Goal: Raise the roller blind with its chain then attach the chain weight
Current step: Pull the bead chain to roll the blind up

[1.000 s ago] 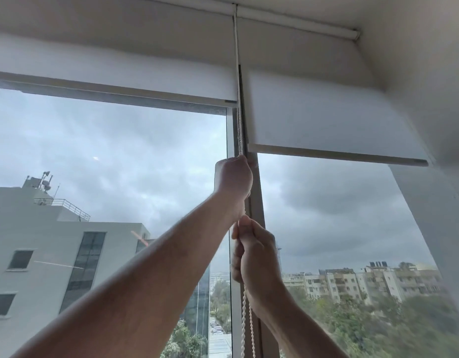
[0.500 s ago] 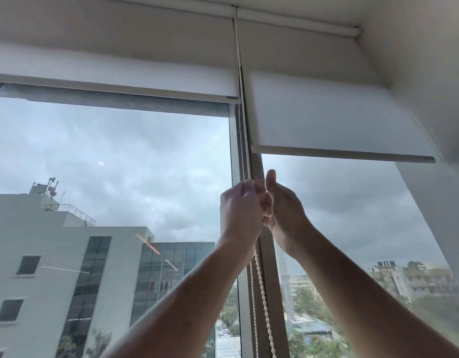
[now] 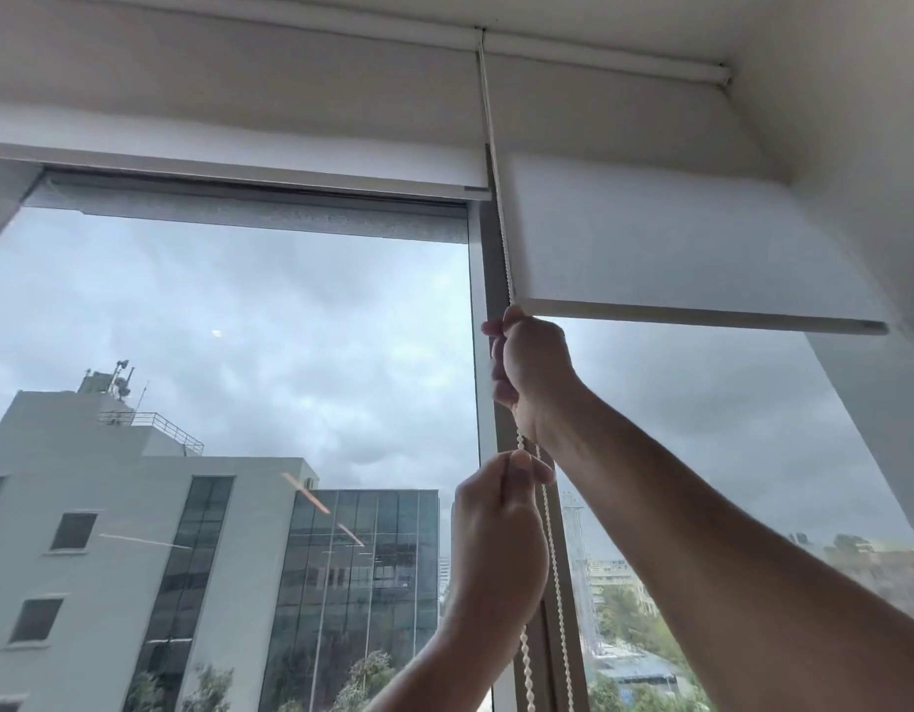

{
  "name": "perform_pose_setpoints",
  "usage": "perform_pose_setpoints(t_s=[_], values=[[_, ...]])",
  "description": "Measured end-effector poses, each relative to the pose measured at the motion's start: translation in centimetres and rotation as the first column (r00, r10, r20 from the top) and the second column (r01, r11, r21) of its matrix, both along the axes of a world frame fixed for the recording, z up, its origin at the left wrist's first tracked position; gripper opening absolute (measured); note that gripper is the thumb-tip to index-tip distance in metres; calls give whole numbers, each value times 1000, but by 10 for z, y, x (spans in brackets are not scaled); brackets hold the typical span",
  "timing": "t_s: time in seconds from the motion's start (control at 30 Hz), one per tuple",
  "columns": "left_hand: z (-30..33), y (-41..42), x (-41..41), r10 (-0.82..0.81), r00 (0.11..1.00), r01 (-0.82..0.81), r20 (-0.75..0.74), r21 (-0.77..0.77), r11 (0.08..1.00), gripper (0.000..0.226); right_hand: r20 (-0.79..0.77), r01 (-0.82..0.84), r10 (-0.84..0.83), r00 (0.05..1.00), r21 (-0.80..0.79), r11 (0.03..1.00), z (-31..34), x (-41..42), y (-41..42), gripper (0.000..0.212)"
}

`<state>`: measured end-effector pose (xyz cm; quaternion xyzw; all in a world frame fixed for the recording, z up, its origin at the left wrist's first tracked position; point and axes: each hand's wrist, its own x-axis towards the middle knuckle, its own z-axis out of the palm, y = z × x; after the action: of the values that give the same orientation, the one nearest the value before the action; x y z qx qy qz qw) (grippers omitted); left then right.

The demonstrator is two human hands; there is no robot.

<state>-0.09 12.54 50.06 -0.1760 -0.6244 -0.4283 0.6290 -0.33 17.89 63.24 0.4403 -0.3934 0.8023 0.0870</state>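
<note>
A white beaded chain [image 3: 498, 197] hangs from the roller at the top, down the window's middle post. My right hand [image 3: 534, 372] is closed on the chain just below the right roller blind's bottom bar [image 3: 701, 316]. My left hand [image 3: 501, 537] grips the chain lower down, thumb and fingers pinched on it. Two strands of the chain [image 3: 555, 583] drop out of view at the bottom edge. The right roller blind [image 3: 676, 238] covers the upper part of its pane. The left roller blind [image 3: 239, 161] sits higher. No chain weight is in view.
The middle window post [image 3: 483, 280] stands behind the chain. A white wall [image 3: 856, 120] closes in at the right. Through the glass are a grey sky, a white building [image 3: 110, 531] and a glass-fronted building.
My right hand has climbed from below my left to just under the right blind's bar. My left hand has dropped lower on the chain. The view has tilted upward.
</note>
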Motion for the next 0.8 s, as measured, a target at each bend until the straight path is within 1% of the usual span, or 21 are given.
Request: perform_pose_setpoints(t_s=[0.07, 0.13, 0.2, 0.3, 0.4, 0.47, 0.53, 0.6, 0.63, 0.7, 0.77, 0.8], values=[[-3, -5, 0, 4, 1000, -4, 4, -29, 1000, 40, -60, 78, -82, 995, -59, 995, -7, -3, -5, 31], [-8, -11, -1, -14, 1000, 15, 16, -54, 998, 38, -124, 148, -158, 980, -84, 985, -14, -6, -8, 35], [-14, -19, -3, 5, 1000, -6, -15, -52, 999, 38, -161, 181, -196, 967, -103, 978, -21, -8, -10, 35], [-13, -31, -6, 75, 993, -72, -90, 35, 997, 50, -184, 232, -249, 951, -109, 967, -34, -11, -11, 43], [5, -34, -5, 63, 997, -57, -53, 100, 993, 54, -251, 337, -351, 902, -101, 936, -49, -15, -11, 49], [22, -31, -1, 67, 997, -64, -40, 80, 995, 57, -285, 362, -378, 881, -109, 926, -61, -18, -9, 48], [40, -24, 6, 85, 994, -81, -71, 49, 995, 54, -295, 356, -378, 878, -126, 926, -75, -22, -9, 48], [58, -16, 15, 115, 989, -116, -89, -9, 993, 52, -327, 401, -426, 844, -144, 905, -92, -26, -12, 53], [68, -12, 18, 127, 989, -131, -71, -50, 990, 51, -345, 425, -448, 825, -145, 894, -99, -28, -14, 54], [88, -1, 24, 125, 992, -123, 14, -97, 988, 40, -361, 441, -460, 811, -140, 887, -111, -31, -19, 50], [105, 8, 28, 78, 991, -70, 107, -70, 995, 32, -358, 443, -463, 811, -140, 885, -116, -32, -22, 43], [111, 13, 29, 17, 990, -13, 142, -23, 1000, 29, -353, 433, -456, 817, -148, 889, -116, -33, -22, 43]])
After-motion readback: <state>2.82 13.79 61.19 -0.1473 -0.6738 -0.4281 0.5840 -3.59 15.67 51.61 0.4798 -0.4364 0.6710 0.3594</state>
